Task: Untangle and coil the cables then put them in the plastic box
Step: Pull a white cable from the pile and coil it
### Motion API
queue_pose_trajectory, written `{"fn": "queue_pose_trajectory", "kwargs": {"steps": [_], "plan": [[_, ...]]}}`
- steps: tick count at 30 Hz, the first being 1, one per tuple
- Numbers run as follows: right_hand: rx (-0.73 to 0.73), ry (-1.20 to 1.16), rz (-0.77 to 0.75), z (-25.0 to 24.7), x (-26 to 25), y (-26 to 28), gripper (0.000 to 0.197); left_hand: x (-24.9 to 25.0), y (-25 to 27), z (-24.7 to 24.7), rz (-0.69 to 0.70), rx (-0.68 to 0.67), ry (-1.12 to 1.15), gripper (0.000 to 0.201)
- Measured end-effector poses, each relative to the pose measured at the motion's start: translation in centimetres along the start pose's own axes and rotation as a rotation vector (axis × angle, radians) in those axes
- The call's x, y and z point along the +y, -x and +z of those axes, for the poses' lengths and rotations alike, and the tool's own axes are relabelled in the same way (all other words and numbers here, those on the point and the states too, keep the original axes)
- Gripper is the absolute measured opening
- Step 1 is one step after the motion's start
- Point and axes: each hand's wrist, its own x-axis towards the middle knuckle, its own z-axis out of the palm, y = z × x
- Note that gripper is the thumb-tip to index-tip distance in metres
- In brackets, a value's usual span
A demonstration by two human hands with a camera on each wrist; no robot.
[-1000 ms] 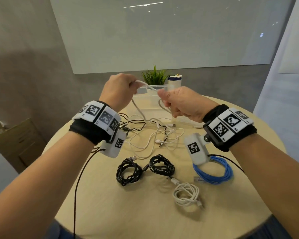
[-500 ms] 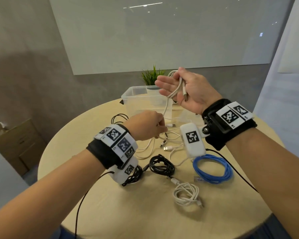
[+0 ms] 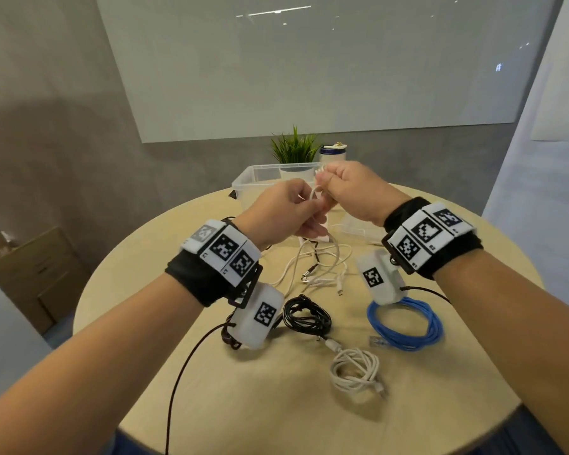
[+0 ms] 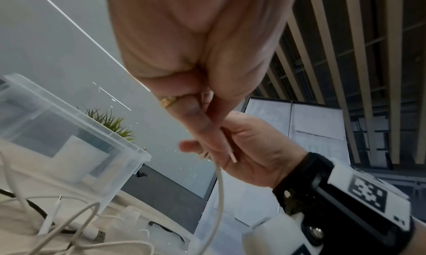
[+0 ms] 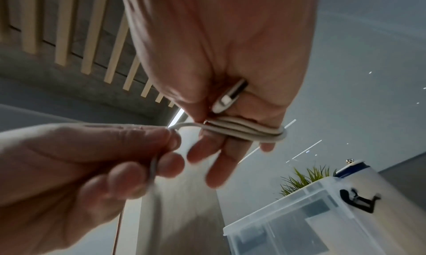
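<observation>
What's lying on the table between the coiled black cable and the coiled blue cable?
Bare tabletop separates the black cable and blue cable, as the head view shows.

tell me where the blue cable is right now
Head view: the blue cable lies coiled on the table, right side, under the right wrist, beside the coiled white cable.

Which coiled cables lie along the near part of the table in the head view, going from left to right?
Black coiled cable → white coiled cable → blue coiled cable. Another dark coil at the far left is mostly hidden by the left wrist camera.
</observation>
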Motion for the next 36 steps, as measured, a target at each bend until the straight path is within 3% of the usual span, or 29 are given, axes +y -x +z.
{"fn": "queue_pose_trajectory", "kwargs": {"steps": [5, 10, 15, 25, 31, 33, 36], "plan": [[-0.069, -0.132, 0.053, -0.7, -0.2, 0.0, 0.037, 0.2, -0.7, -0.7, 0.121, 0.162, 0.027, 0.011], [-0.091, -0.036, -0.012, -1.0, -1.1, 0.3, 0.038, -0.2, -1.1, -1.2, 0.167, 0.238, -0.15, 0.012], [-0.059, -0.455, 0.004, -1.3, -1.9, 0.4, 0.04, -1.1, -1.2, -0.8, 0.105, 0.212, -0.171, 0.013], [0.082, -1.269, 0.022, -2.7, -3.3, -0.1, 0.038, -2.8, -1.0, 0.3, 0.015, -0.045, -0.351, 0.016], [0.247, -1.132, 0.015, -2.3, -2.1, -0.7, 0.026, -2.8, -0.2, 0.5, -0.116, -0.191, -0.243, 0.006], [0.305, -0.903, -0.006, -2.0, -1.7, -0.7, 0.024, -2.9, 0.0, 0.5, -0.132, -0.22, -0.214, 0.01], [0.347, -0.356, -0.049, -1.8, -1.0, -0.3, 0.026, -2.8, 0.0, 0.3, -0.118, -0.221, -0.232, 0.012]]}}
